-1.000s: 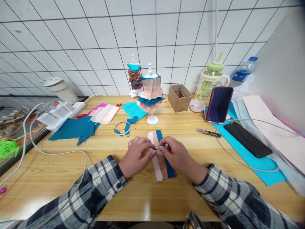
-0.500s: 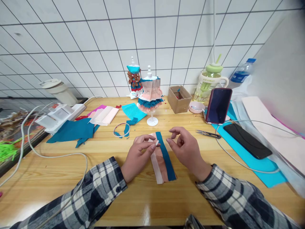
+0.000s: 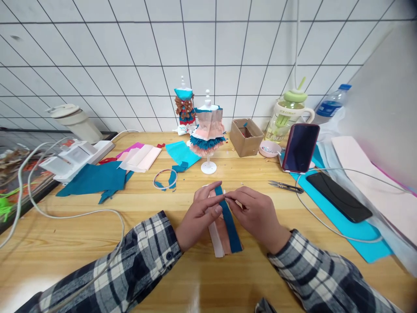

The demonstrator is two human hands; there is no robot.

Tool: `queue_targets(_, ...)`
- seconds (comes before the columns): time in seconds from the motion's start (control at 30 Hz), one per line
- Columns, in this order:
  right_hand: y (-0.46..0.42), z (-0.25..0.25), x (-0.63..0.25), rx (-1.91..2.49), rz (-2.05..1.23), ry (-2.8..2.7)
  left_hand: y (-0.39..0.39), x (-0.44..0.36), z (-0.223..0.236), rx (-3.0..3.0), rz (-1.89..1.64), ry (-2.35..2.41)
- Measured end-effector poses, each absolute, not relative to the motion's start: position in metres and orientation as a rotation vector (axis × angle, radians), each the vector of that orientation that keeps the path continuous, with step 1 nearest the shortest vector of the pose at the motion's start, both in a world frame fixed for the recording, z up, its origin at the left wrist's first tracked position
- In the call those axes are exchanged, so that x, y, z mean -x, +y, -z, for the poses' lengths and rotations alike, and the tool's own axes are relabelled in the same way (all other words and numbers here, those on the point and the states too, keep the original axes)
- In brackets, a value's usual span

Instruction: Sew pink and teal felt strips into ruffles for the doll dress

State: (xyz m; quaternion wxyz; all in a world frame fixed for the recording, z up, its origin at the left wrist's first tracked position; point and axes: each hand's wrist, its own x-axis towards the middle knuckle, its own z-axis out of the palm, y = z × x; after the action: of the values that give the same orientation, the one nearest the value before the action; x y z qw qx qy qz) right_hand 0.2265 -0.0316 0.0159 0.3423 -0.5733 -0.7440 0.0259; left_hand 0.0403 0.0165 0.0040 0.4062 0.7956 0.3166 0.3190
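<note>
Flat on the table in front of me lies a set of overlapping crepe paper strips, white, salmon and dark teal side by side. My left hand hovers over their upper part, its fingers stretched out and the thumb apart from the index finger. From the right, my right hand meets the tip of that index finger with thumb and forefinger pinched together. Whatever the pinch holds is too small to make out. Behind the hands stands a small white dress form in a pink paper bodice and ruffled teal and peach skirt.
A second dressed form, a cardboard box and a pink bowl stand behind. Thread snips and a black phone lie right. Leftward are a ring, teal paper and a loose white cable.
My right hand has moved left and now touches my left fingertip in a pinch. The left fingers have straightened; the small white piece they held no longer shows there. The view has shifted slightly.
</note>
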Motion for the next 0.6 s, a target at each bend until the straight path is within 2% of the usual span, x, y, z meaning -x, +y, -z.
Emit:
queue_targets(0.17,-0.03,-0.017,-0.222,1.484,-0.237,-1.8,0.018,-0.04,-0.004,-2.181,-0.789,0.829)
queue_targets(0.37,-0.028,-0.018,-0.213,1.552,-0.602,-1.519,0.021,-0.043,-0.004,-2.279,-0.872,0.986)
queue_targets(0.6,-0.03,-0.015,-0.208,1.5,-0.62,-1.518,0.024,-0.044,-0.007,-2.277,-0.985,1.023)
